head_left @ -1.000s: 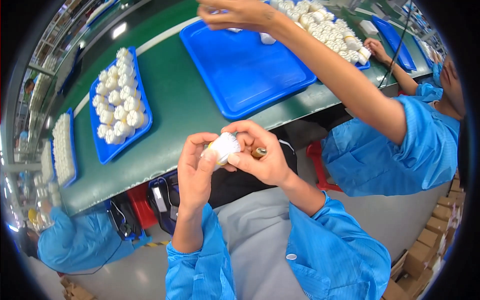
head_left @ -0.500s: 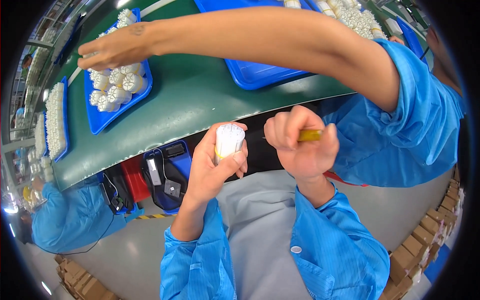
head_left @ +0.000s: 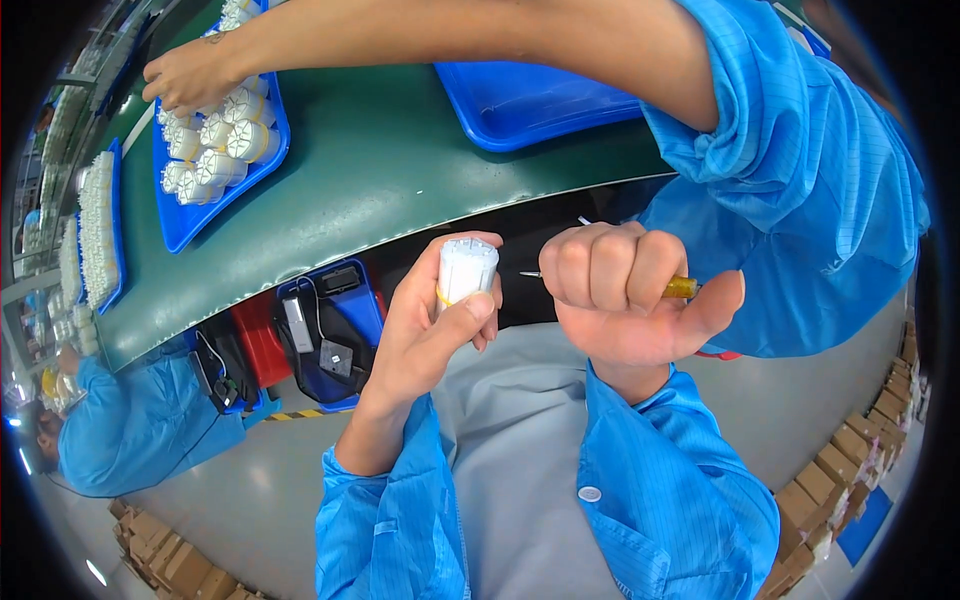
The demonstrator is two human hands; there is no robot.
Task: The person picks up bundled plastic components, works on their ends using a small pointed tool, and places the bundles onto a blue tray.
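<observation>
The white bundle (head_left: 466,272) is near the middle of my view, standing almost upright in the left hand (head_left: 425,330). That hand is curled around it, with the thumb pressing on the near side. The right hand (head_left: 622,285) is at 3 o'clock from the bundle, well apart from it. It is folded in a fist around a thin tool with a yellow handle (head_left: 682,288), and its thumb sticks out. The tool's metal tip points to 9 o'clock, at the bundle.

From far away I can't feel any weight, but I think the bundle is light. It looks made of many small white parts, so it may be stiff down its length but loose if the yellow band (head_left: 443,300) slips. The sides look smooth and maybe a bit slippery. I would hold it low, around the band, and not squeeze the top hard.

At 10 o'clock a co-worker's hand (head_left: 190,75) is over a blue tray (head_left: 178,228) of more bundles on the green surface (head_left: 350,170).

I find no words I can read on the bundle or the tool. The brown boxes (head_left: 820,480) at 4 o'clock are too small to read.
</observation>
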